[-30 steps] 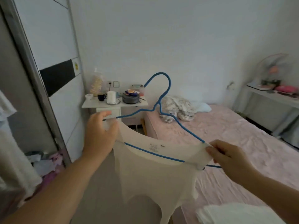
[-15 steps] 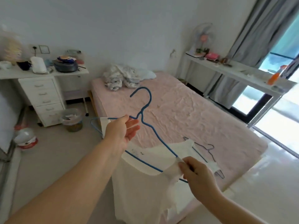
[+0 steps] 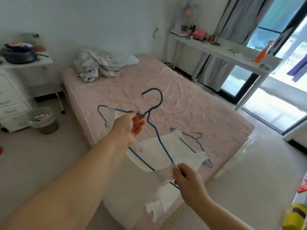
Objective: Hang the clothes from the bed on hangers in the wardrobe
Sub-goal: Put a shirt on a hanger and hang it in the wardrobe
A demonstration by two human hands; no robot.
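Blue hanger (image 3: 155, 123) with white top (image 3: 159, 153) stretched between left hand (image 3: 127, 128) and right hand (image 3: 189, 181), both pinching it

Both forearms are bare to the frame edge (no sleeves), and the left hand (image 3: 128, 130) and right hand (image 3: 189, 183) wear nothing.

Left hand (image 3: 128, 128), right hand (image 3: 187, 179) hold blue hanger (image 3: 154, 113), white top (image 3: 159, 153).
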